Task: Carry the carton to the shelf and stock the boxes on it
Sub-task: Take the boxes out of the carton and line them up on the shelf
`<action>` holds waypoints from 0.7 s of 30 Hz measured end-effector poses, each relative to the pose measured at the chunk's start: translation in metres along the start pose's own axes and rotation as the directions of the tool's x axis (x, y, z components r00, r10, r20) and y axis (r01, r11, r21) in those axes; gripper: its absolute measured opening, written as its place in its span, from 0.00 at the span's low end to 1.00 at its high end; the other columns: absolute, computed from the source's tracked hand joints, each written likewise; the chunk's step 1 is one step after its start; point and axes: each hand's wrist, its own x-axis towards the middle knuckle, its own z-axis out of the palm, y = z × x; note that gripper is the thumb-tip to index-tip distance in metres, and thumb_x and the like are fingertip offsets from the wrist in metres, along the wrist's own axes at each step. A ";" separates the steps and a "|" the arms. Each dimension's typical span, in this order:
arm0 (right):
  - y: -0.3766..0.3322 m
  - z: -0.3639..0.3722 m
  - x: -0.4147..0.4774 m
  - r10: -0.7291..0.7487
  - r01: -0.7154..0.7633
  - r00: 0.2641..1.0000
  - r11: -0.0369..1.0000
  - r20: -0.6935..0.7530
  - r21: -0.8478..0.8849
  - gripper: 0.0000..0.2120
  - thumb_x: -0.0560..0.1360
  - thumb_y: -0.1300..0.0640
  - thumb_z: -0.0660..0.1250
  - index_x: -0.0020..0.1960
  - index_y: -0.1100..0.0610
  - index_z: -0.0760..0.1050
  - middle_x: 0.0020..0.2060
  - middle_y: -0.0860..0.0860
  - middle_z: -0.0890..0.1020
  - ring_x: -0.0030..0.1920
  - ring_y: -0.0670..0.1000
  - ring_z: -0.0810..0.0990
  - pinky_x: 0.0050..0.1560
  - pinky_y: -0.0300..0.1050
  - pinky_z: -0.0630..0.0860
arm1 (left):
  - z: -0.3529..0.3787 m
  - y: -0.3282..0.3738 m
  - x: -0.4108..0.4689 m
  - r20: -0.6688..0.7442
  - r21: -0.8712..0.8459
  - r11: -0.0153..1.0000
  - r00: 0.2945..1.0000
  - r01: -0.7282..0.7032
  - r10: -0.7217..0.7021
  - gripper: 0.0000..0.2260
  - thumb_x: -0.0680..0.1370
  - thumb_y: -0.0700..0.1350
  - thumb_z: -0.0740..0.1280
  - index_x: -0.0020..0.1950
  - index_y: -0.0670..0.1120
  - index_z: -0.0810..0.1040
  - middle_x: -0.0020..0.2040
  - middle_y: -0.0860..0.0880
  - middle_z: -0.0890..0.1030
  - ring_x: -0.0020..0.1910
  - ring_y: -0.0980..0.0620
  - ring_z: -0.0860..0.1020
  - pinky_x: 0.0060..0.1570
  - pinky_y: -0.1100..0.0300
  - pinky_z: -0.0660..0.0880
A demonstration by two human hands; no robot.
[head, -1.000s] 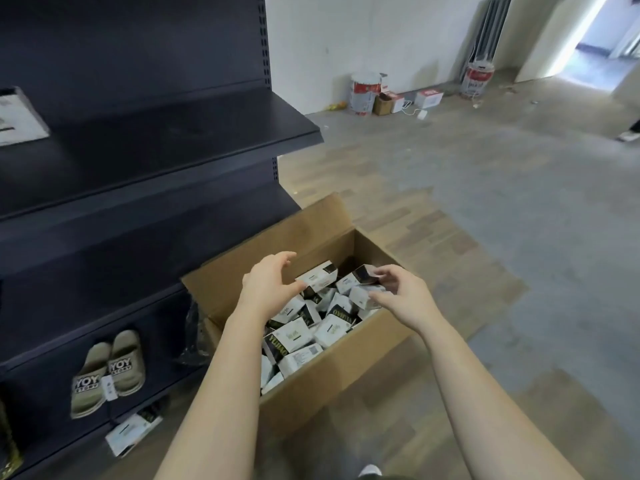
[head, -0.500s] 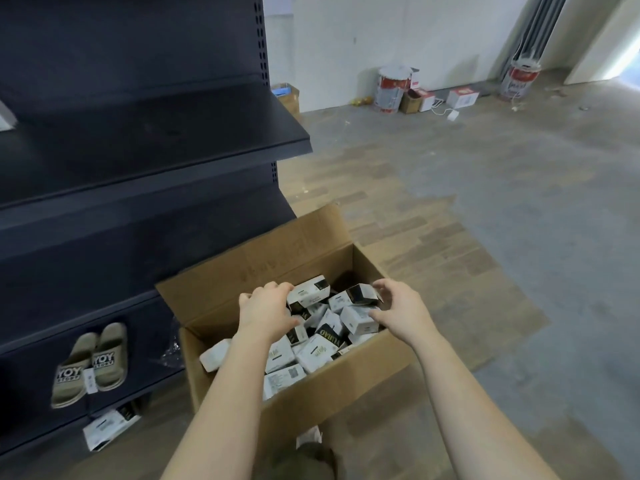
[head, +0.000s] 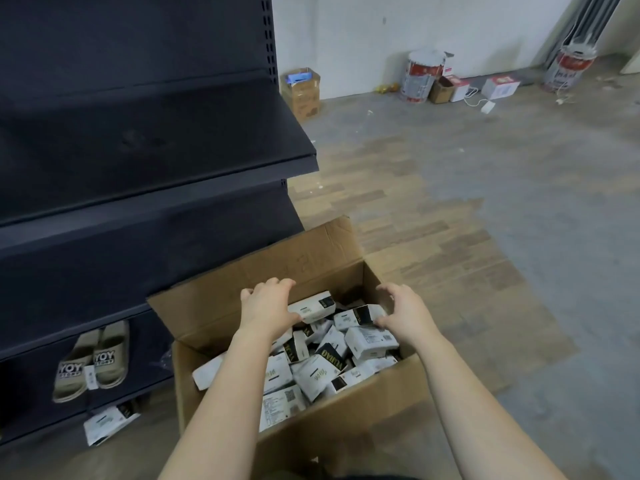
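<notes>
An open brown carton [head: 346,415] stands on the floor beside the dark shelf unit [head: 145,147]. It is filled with several small white and black boxes [head: 325,362]. My left hand [head: 268,304] reaches into the carton, its fingers curled round the end of one white box [head: 313,308] at the top of the pile. My right hand [head: 403,311] pinches another box [head: 362,315], white with a black end, by its right side.
A pair of beige slippers [head: 91,362] lies on a low shelf, with a white box [head: 107,422] beneath it. Paint buckets [head: 420,76] and small cartons [head: 301,88] line the far wall. Open floor [head: 485,202] stretches to the right.
Both hands have dropped from above the carton onto the boxes, and each has taken hold of one. The view has tilted up and nearer to the carton.
</notes>
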 end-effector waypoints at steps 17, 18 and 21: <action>0.075 -0.015 0.113 -0.199 0.333 0.896 0.892 0.396 -0.305 0.39 0.69 0.53 0.75 0.74 0.56 0.62 0.67 0.54 0.70 0.68 0.56 0.69 0.66 0.47 0.69 | 0.059 0.072 0.040 0.115 -0.099 0.949 0.950 0.300 -0.289 0.30 0.75 0.55 0.70 0.75 0.54 0.64 0.70 0.49 0.70 0.69 0.46 0.70 0.67 0.47 0.61; 0.080 -0.014 0.117 -0.192 0.341 0.890 0.882 0.414 -0.326 0.39 0.69 0.53 0.75 0.74 0.56 0.62 0.66 0.55 0.70 0.68 0.56 0.69 0.66 0.47 0.70 | 0.063 0.074 0.042 0.121 -0.097 0.947 0.948 0.306 -0.294 0.30 0.75 0.55 0.70 0.75 0.54 0.64 0.70 0.49 0.70 0.68 0.46 0.69 0.66 0.47 0.62; 0.092 -0.007 0.132 -0.185 0.365 0.875 0.859 0.447 -0.359 0.40 0.68 0.52 0.75 0.74 0.58 0.61 0.65 0.56 0.71 0.67 0.58 0.69 0.66 0.47 0.69 | 0.074 0.075 0.049 0.129 -0.071 0.948 0.945 0.311 -0.301 0.30 0.75 0.55 0.69 0.75 0.54 0.63 0.71 0.49 0.70 0.69 0.46 0.68 0.66 0.47 0.62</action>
